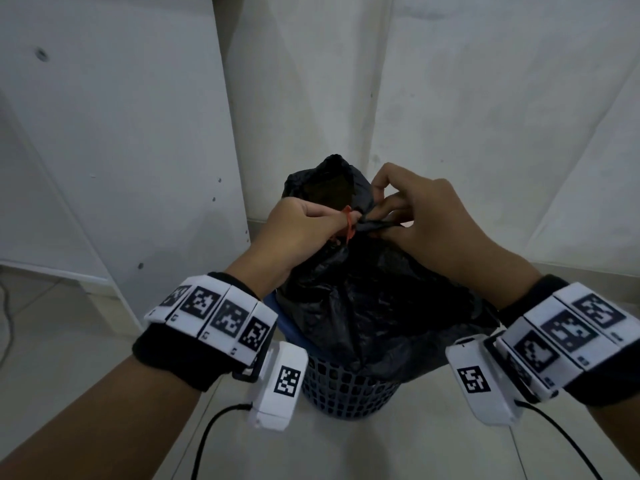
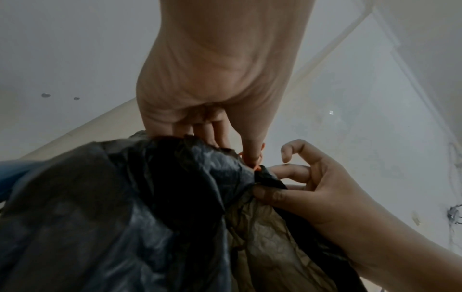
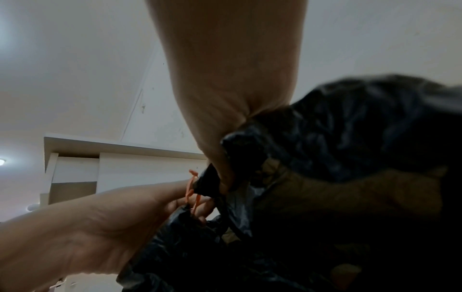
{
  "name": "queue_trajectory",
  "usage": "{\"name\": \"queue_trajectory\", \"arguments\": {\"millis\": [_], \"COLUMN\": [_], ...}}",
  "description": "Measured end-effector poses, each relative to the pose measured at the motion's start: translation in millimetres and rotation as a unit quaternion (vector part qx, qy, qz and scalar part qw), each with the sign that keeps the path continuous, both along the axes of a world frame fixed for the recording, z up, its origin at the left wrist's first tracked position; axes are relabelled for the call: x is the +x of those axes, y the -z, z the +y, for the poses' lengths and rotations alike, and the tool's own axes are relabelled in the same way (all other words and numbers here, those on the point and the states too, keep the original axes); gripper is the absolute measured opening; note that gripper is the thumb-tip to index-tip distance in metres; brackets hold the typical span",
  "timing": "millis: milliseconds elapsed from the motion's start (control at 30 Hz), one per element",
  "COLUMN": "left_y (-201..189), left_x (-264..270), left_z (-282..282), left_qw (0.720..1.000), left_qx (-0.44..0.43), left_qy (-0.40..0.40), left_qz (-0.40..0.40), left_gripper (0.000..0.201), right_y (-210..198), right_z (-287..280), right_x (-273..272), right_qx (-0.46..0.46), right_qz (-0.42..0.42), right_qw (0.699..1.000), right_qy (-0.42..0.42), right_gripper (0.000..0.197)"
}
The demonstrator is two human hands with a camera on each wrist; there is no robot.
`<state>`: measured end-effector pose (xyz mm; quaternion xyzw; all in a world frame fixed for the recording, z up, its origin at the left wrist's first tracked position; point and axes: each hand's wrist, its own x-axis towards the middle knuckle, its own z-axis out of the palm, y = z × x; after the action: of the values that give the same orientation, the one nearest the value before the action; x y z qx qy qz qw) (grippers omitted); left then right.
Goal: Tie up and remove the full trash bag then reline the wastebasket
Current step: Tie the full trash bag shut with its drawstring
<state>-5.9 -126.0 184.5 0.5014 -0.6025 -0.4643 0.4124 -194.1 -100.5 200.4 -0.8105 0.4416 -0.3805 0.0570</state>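
A full black trash bag [image 1: 363, 299] stands in a blue mesh wastebasket [image 1: 346, 389] on the floor, its top pulled up and part of the mouth [image 1: 329, 188] still gaping. My left hand [image 1: 304, 226] pinches the orange drawstring [image 1: 348, 226] at the bag's gathered neck. Just right of it, my right hand [image 1: 415, 216] pinches a twisted fold of black plastic [image 1: 375, 226]. In the left wrist view the left thumb [image 2: 252, 156] presses the orange drawstring [image 2: 257, 167] while the right hand [image 2: 312, 177] holds the bag [image 2: 125, 207]. In the right wrist view the drawstring [image 3: 191, 187] hangs beside the left hand [image 3: 125, 217].
White walls [image 1: 450, 98] rise close behind the basket, and a white cabinet panel [image 1: 121, 133] stands to the left. The floor [image 1: 69, 341] is pale tile. Black cables [image 1: 214, 431] trail from both wrist cameras toward me.
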Motion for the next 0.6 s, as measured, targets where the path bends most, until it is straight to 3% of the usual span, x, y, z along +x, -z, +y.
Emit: {"name": "queue_trajectory", "arguments": {"millis": [67,167,267,433,600], "left_y": [1.0,2.9,3.3,3.4,1.4], "left_x": [-0.1,-0.2,-2.4,-5.2,-6.6], "left_z": [-0.6,-2.1,0.1,0.5,-0.6], "left_qw": [0.999,0.992,0.982,0.983,0.984], "left_qx": [0.034,0.082,0.093,0.067,0.056], "left_qy": [0.011,0.036,0.080,0.097,0.069], "left_qz": [0.011,0.092,0.144,0.138,0.154], "left_gripper": [0.026,0.032,0.031,0.031,0.029], "right_y": [0.9,5.4,10.2,7.9,12.8], "right_z": [-1.4,-5.6,-8.3,-7.0,-13.2], "right_x": [-2.8,-9.4,-13.0,-9.1,-12.9], "right_qx": [0.022,0.089,0.087,0.084,0.024], "right_qz": [0.013,0.035,0.032,-0.027,-0.018], "right_qw": [1.000,0.995,0.996,0.996,0.999], "right_qy": [-0.007,-0.003,0.004,-0.011,0.011], "right_gripper": [0.045,0.051,0.050,0.045,0.023]}}
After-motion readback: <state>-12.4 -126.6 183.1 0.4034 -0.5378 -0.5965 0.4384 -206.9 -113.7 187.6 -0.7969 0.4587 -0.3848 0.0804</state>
